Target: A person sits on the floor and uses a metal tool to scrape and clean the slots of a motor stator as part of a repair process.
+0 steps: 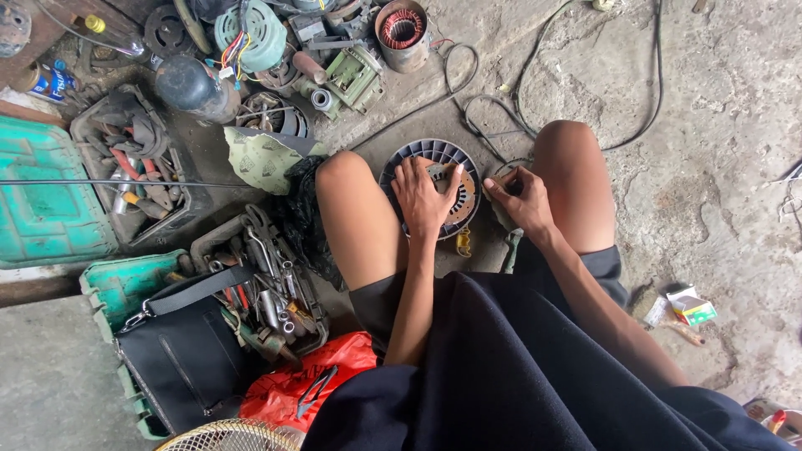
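- Round dark-grey slotted fan-motor housing with copper windings (451,179) lies flat on the concrete floor (710,192) between the person's bare knees.
- Left hand (424,199) rests on the motor, palm down, fingers spread, pinning it rather than gripping.
- Right hand (520,199) sits at the motor's right edge, fingers pinched together on something small and dark; cannot tell what.
- Progress, as a judgement: motor is already opened, windings exposed; work on the right edge looks mid-way, nothing reassembled.
- Small yellow part (462,242) lies just below the motor.
- Left: open tray of wrenches and sockets (267,284), black bag (180,355), red plastic bag (309,380).
- Top: other stripped motors (401,29), black cable (501,117).
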